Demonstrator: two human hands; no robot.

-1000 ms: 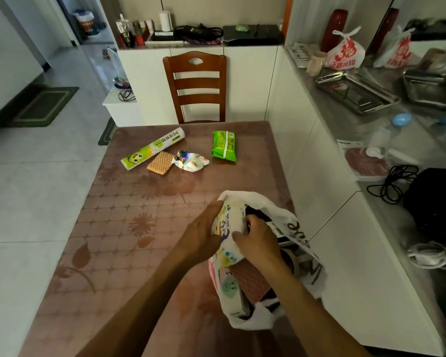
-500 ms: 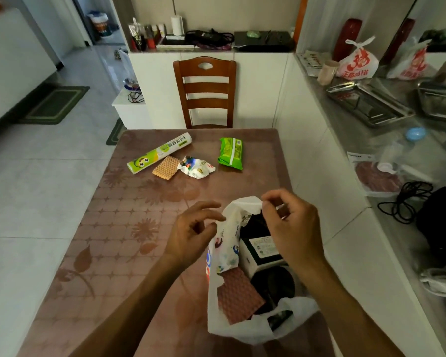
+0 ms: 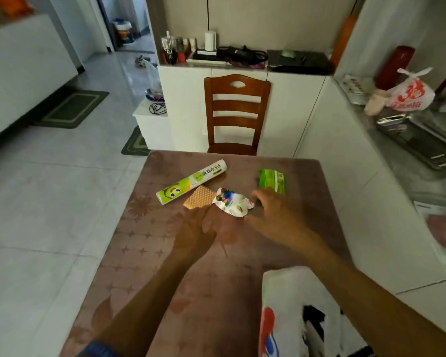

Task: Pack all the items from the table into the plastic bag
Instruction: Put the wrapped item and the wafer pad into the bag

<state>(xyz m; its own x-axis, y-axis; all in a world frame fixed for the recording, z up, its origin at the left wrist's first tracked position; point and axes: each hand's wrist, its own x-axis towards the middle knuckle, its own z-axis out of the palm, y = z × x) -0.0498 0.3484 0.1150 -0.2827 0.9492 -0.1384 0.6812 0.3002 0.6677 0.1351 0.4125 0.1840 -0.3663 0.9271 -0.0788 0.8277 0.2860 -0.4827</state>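
1. White plastic bag (image 3: 289, 318) lies nearest, on table (image 3: 144, 253).
2. Left hand (image 3: 193, 230) and right hand (image 3: 276, 217), both spread and empty.
3. Beyond: wafer (image 3: 198, 200), crumpled wrapper (image 3: 232, 205), green packet (image 3: 272, 180), wrap roll (image 3: 191, 182).

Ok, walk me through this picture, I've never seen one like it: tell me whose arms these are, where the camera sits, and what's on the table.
The camera is worn on a person's head, looking down at their own bare arms. On the brown table lie a green cling-film roll, a wafer, a crumpled white wrapper and a green packet. The left hand reaches toward the wafer; the right hand is spread open beside the wrapper. Neither holds anything. The white plastic bag, partly filled, sits near the bottom right.
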